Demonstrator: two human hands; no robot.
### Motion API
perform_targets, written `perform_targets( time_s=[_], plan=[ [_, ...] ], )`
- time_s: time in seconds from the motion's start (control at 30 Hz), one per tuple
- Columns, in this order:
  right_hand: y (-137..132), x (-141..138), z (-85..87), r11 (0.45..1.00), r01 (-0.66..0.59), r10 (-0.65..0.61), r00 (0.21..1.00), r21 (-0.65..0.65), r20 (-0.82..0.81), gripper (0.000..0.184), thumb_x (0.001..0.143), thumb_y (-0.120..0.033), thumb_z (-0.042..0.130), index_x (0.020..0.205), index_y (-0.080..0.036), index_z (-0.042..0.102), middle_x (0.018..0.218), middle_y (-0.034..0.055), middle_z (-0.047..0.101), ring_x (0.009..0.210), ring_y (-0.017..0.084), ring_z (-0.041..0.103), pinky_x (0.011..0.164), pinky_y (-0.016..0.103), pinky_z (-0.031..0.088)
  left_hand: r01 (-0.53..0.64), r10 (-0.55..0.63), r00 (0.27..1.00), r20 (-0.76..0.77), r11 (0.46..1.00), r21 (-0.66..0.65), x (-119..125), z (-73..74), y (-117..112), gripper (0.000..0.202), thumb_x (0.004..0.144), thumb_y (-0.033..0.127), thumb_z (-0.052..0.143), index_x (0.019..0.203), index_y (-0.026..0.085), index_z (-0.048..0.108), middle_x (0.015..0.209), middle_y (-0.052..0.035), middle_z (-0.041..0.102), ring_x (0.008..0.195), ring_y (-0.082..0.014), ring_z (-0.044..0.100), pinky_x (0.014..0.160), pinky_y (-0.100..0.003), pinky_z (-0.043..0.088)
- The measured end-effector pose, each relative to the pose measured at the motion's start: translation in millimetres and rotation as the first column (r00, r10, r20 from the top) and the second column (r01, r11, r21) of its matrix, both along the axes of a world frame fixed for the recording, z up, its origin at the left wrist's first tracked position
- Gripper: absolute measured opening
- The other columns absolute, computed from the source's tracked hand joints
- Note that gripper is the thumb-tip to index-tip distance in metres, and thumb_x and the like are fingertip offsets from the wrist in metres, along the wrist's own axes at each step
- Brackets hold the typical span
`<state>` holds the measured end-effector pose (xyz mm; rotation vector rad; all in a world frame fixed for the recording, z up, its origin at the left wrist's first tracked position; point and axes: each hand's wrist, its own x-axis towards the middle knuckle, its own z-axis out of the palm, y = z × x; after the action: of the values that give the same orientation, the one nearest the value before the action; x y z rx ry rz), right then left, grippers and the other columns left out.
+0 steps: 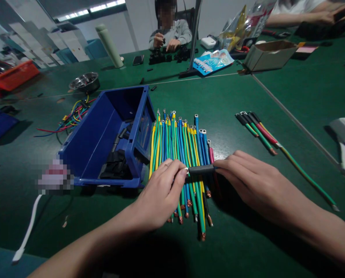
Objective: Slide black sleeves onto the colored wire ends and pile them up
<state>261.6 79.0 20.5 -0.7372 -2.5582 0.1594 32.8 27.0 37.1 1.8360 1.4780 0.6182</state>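
Note:
Over a row of cut cables, my left hand (163, 189) pinches a small pale metal end, apparently a ring terminal (186, 170). A black heat-shrink tube (201, 170) spans the gap between my hands. My right hand (250, 177) is closed on the tube's right end, where a bit of blue shows; its fingertips hide the cable there. Beneath lie green, blue, yellow and red cables (175, 139), with ring terminals at the far ends and bare copper at several near ends.
Left of the cables stands a blue bin (88, 135) holding black tubes (116, 162). Several cables with black sleeves (252, 119) lie to the right. A metal bowl (85, 82), a cardboard box (269, 56) and a lamp stand (194, 46) are farther back. Across the table sits a person (172, 34).

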Motion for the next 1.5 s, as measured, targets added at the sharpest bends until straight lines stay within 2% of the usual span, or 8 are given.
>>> perform_targets(
  time_s=[0.17,0.37,0.53,0.67,0.8,0.97,1.2,1.5],
  plan=[
    [0.8,1.7,-0.8,1.0,0.006,-0.007,0.999,0.027,0.044,0.022,0.096,-0.011,0.041,0.095,-0.013,0.063,0.072,0.0049,0.056,0.067,0.017,0.042,0.062,0.031,0.036,0.0,0.0,1.0,-0.005,0.999,0.046,-2.2,-4.2,-3.5,0.014,0.102,0.021,0.038,0.098,0.019,0.052,0.097,-0.0038,0.059,0.093,-0.02,0.054,0.082,-0.034,0.04],
    [0.4,0.8,0.6,0.999,-0.005,0.002,0.998,0.043,0.065,0.021,0.096,-0.01,0.041,0.092,-0.012,0.062,0.073,0.0052,0.055,0.066,0.017,0.04,0.06,0.032,0.033,0.045,-0.042,0.999,-0.024,0.986,0.161,-3.8,-7.2,-1.1,0.018,0.101,0.015,0.038,0.091,0.018,0.052,0.089,-0.0035,0.058,0.088,-0.0192,0.053,0.08,-0.032,0.041],
    [-0.2,1.2,2.2,1.0,-0.017,0.016,0.997,0.005,0.07,0.02,0.094,-0.007,0.04,0.093,-0.014,0.059,0.071,0.0044,0.053,0.065,0.017,0.039,0.06,0.031,0.032,0.018,-0.01,0.998,-0.054,0.99,0.141,-2.2,-5.4,0.1,0.019,0.102,0.016,0.039,0.089,0.019,0.052,0.089,-0.0033,0.059,0.089,-0.0199,0.054,0.081,-0.034,0.042],
    [-0.2,0.3,6.1,0.999,-0.04,0.041,0.999,-0.02,0.033,0.018,0.093,-0.01,0.041,0.091,-0.015,0.059,0.069,0.0041,0.053,0.064,0.018,0.042,0.059,0.031,0.032,-0.098,0.095,0.994,0.046,0.994,0.051,-2.5,-4.1,-1.8,0.008,0.1,0.021,0.045,0.103,0.021,0.053,0.101,-0.0039,0.061,0.096,-0.0198,0.058,0.085,-0.035,0.045],
    [-0.1,-0.8,7.0,0.998,-0.051,0.052,0.998,-0.043,0.03,0.019,0.093,-0.009,0.04,0.085,-0.016,0.056,0.068,0.0036,0.052,0.063,0.017,0.04,0.057,0.03,0.032,-0.078,0.063,0.992,0.111,0.987,0.137,-4.1,-5.5,-2.7,0.018,0.098,0.015,0.05,0.114,0.023,0.054,0.11,-0.0032,0.063,0.104,-0.019,0.059,0.092,-0.035,0.045],
    [-0.4,-1.1,5.6,0.996,-0.036,0.038,0.999,-0.081,0.018,0.018,0.097,-0.011,0.038,0.099,-0.014,0.056,0.07,0.0038,0.054,0.064,0.016,0.043,0.057,0.029,0.033,-0.013,-0.013,0.995,0.095,0.966,0.26,-4.6,-8.5,-1.5,0.02,0.098,0.009,0.049,0.111,0.021,0.058,0.104,-0.0008,0.065,0.1,-0.0163,0.059,0.091,-0.033,0.044],
    [-1.1,0.9,2.5,0.997,-0.002,0.003,1.0,-0.071,0.026,0.018,0.097,-0.016,0.044,0.111,-0.013,0.054,0.08,0.0052,0.059,0.069,0.017,0.05,0.061,0.03,0.036,-0.037,0.01,0.994,0.105,0.966,0.254,-4.0,-8.8,0.2,0.017,0.097,0.008,0.052,0.106,0.018,0.061,0.1,-0.0006,0.067,0.096,-0.015,0.06,0.088,-0.03,0.044],
    [-0.1,1.3,1.5,0.997,-0.061,0.061,0.998,-0.038,0.005,0.021,0.096,-0.009,0.043,0.109,-0.012,0.058,0.075,0.0035,0.054,0.066,0.016,0.044,0.057,0.028,0.034,-0.049,0.02,0.991,0.129,0.974,0.22,-5.4,-9.0,0.3,0.018,0.098,0.007,0.05,0.102,0.017,0.064,0.097,-0.001,0.067,0.094,-0.0151,0.06,0.086,-0.03,0.045]
  ],
)
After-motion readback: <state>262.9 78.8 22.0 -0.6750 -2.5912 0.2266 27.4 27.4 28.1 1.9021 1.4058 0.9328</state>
